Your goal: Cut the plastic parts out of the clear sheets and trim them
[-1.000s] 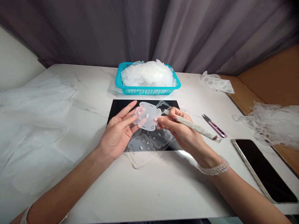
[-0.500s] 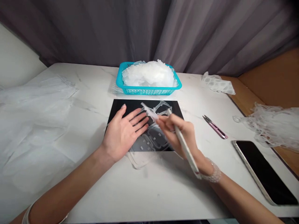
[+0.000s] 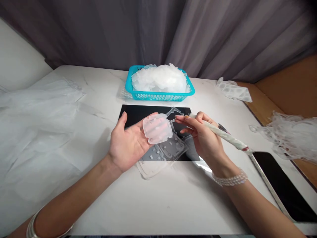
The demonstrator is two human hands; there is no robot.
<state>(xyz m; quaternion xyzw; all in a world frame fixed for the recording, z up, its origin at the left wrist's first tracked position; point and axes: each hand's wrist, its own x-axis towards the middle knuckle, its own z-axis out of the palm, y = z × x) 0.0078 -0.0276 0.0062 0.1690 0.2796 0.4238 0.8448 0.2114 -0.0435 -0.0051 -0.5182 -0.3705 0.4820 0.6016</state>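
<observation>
A translucent, rounded plastic piece [image 3: 158,129] with small holes and raised bumps lies across the fingers of my left hand [image 3: 130,140], which is palm up with the thumb apart. My right hand [image 3: 206,140] is closed around a slim tool with a white wrapped handle [image 3: 229,136]. Its fingertips are beside the piece's right edge, where a thin strip shows between them. I cannot tell whether the strip belongs to the tool or the piece. Beneath the hands, similar clear plastic pieces [image 3: 170,147] rest on a black mat [image 3: 135,112], partly hidden.
Behind the mat stands a blue basket [image 3: 160,96] heaped with translucent pieces. At right are a phone [image 3: 284,185], a tangle of clear plastic frames [image 3: 294,135] and a perforated plastic sheet [image 3: 234,91]. Sheer white plastic sheeting [image 3: 37,145] covers the left. Small scissors are mostly hidden behind my right hand.
The plastic piece, blurred and edge-on at my right fingertips before, now lies face up over my left fingers. My right hand has moved right and turned, swinging the white handle outward.
</observation>
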